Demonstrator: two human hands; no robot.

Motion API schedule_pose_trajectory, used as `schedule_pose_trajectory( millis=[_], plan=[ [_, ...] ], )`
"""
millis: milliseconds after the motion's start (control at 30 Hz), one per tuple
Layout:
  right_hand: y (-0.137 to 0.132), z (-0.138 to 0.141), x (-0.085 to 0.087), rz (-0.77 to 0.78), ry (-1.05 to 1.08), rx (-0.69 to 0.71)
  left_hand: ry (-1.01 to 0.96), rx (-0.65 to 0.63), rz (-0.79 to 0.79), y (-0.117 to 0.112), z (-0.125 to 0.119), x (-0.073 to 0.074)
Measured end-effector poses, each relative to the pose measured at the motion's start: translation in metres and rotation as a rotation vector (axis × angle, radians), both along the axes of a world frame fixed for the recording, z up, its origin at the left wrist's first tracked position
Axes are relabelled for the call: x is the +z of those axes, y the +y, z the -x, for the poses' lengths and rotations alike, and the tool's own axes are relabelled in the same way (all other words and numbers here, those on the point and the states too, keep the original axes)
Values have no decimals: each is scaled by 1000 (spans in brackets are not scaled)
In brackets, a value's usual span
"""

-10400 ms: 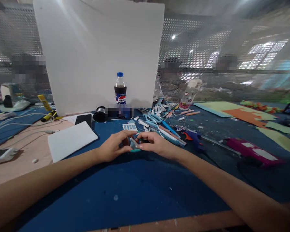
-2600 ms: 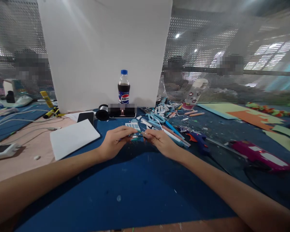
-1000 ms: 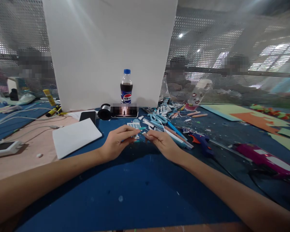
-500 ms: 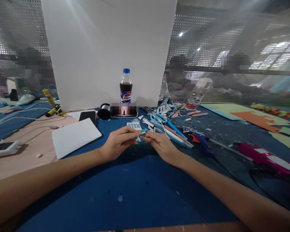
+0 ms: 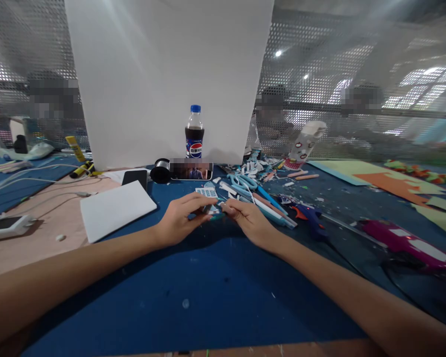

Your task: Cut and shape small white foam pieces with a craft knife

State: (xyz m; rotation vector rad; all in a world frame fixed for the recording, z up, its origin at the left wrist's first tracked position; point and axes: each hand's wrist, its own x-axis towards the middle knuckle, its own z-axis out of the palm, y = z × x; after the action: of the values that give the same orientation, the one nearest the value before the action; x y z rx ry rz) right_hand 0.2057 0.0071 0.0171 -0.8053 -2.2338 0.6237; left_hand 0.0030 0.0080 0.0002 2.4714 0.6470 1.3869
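Laying both bare forearms along the blue tabletop (image 5: 208,297), probably for steadiness on fiddly work. Bringing the left hand (image 5: 178,220) and right hand (image 5: 250,221) together over the middle of it. Pinching a small teal-and-white piece (image 5: 212,211) from both sides, with the fingers (image 5: 196,199) of each hand closed on it. Holding it right down at the tabletop, honestly not telling whether it's touching or just above. Guessing the fingertip-only grip is down to how tiny the piece is.

Seeing a white sheet (image 5: 115,210) lying flat just left of the left hand, with a dark phone (image 5: 135,177) at its far corner. Seeing pens (image 5: 271,206) and pale blue scissors (image 5: 241,182) heaped just beyond the right hand, likely for grabbing without stretching. Also spotting a blue glue gun (image 5: 308,215) and a magenta gadget (image 5: 397,240) further right, well clear of the hands. Noticing paper scraps (image 5: 254,166) scattered past the scissors.

Further back, spotting a tape roll (image 5: 159,173) and a second phone (image 5: 191,171) with its screen lit and facing this way. Behind those, seeing a cola bottle (image 5: 195,133) standing upright in front of a big white board (image 5: 167,74), maybe propped there as a backdrop. Making out coloured paper sheets (image 5: 375,176) far right and blurred people behind the mesh screen (image 5: 319,74).
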Motion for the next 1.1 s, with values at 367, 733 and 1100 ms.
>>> schedule_pose_trajectory(
  millis=[367,733,1100],
  plan=[
    [6,-5,1,1,-19,33,-14,4,-28,2,1,0],
    [2,-3,2,-6,-51,46,21,-39,-75,4,0,-3],
    [2,-2,-2,-31,-66,39,46,-74,-66,3,-1,-2]
  ],
)
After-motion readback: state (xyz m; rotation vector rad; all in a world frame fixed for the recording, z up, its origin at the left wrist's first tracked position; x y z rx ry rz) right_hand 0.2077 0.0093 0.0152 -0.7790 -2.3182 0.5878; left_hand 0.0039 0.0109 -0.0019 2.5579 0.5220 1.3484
